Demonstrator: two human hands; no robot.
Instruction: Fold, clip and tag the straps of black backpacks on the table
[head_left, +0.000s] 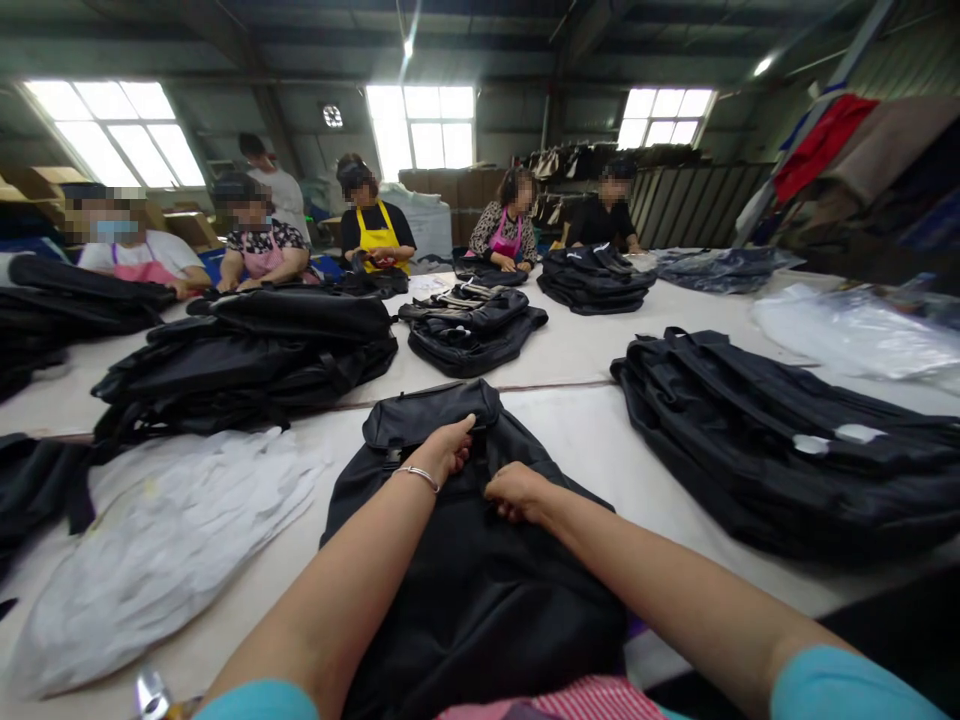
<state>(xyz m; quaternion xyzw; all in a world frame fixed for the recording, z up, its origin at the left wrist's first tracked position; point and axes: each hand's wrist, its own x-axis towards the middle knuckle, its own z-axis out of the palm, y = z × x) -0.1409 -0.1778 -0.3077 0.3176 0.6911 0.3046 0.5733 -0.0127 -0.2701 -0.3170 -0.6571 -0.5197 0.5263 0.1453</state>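
A black backpack (480, 590) lies flat on the white table right in front of me, its flap (427, 412) at the far end. My left hand (452, 445) grips the edge of that flap, thumb on top and fingers curled beneath. Just to the right and a little nearer, my right hand (517, 492) is closed in a pinch at the front of the bag. What its fingertips hold is hidden, perhaps a strap end or part of a fastening. A small buckle (392, 458) shows on the left side of the flap.
Stacked black bags stand at the right (780, 450), far left (255, 345) and middle (469, 325). White plastic bags (172, 540) lie left of me, and clear plastic wrapping (862, 325) at the right. A metal tool (152, 692) is at the near left. Several co-workers sit across the table.
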